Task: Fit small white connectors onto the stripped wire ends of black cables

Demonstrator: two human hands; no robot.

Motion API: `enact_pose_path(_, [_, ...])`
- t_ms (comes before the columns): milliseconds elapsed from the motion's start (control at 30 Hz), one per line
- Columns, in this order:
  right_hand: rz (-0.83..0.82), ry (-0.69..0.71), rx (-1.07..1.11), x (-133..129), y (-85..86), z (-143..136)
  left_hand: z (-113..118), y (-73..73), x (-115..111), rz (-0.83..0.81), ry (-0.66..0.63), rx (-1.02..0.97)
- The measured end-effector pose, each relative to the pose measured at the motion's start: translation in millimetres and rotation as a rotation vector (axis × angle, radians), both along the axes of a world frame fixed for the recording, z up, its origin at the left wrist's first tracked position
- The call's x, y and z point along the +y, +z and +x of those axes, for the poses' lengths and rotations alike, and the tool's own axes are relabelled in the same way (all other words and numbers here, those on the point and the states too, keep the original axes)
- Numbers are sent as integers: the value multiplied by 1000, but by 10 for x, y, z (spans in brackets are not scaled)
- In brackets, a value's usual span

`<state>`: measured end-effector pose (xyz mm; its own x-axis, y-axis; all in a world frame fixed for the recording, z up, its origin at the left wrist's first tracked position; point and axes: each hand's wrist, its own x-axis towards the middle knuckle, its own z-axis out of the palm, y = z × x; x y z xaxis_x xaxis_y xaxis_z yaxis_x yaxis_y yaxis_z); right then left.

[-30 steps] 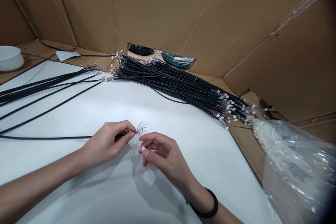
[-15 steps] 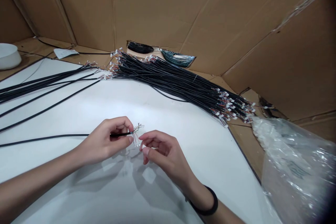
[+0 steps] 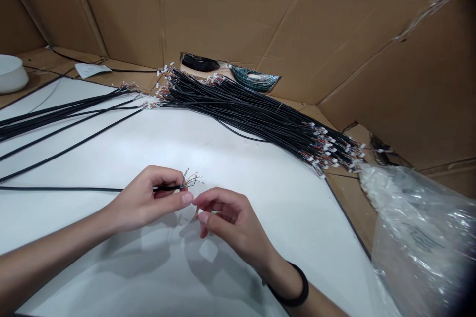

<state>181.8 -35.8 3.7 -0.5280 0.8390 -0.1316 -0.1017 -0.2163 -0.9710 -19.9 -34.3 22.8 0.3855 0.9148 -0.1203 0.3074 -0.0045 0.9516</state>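
A black cable (image 3: 70,189) runs in from the left edge to my left hand (image 3: 152,198), whose thumb and fingers pinch it near its end. Several thin coloured wires (image 3: 192,178) fan out from the cable end, just past the fingertips. Close to the left thumb is my right hand (image 3: 230,218), its fingers curled and the thumb near the index finger. Whether a small white piece sits between those fingers is too small to tell. A black band circles the right wrist.
Behind the hands lies a large bundle of black cables (image 3: 238,109) with white connectors. More cables (image 3: 67,114) lie at the left. A white bowl (image 3: 13,74), a paper slip (image 3: 91,70) and a clear plastic bag (image 3: 420,237) stand around the white table (image 3: 297,188).
The wires at the cable end have turned and spread more upward. My left thumb has slid forward, nearer the right fingertips. The view has shifted slightly.
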Motion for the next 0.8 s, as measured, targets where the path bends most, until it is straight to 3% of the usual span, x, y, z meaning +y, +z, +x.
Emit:
enact_pose_path(200, [-49,47,146,-4,-48,1,-22,-8,12,-4,-6,-159])
enact_pose_path(367, [-182,51,199,-34,-34,-48,46,22,-10,-6,13,-44])
enact_pose_path(800, [-245,88,181,-95,20,-141,66,25,-20,22,-47,8])
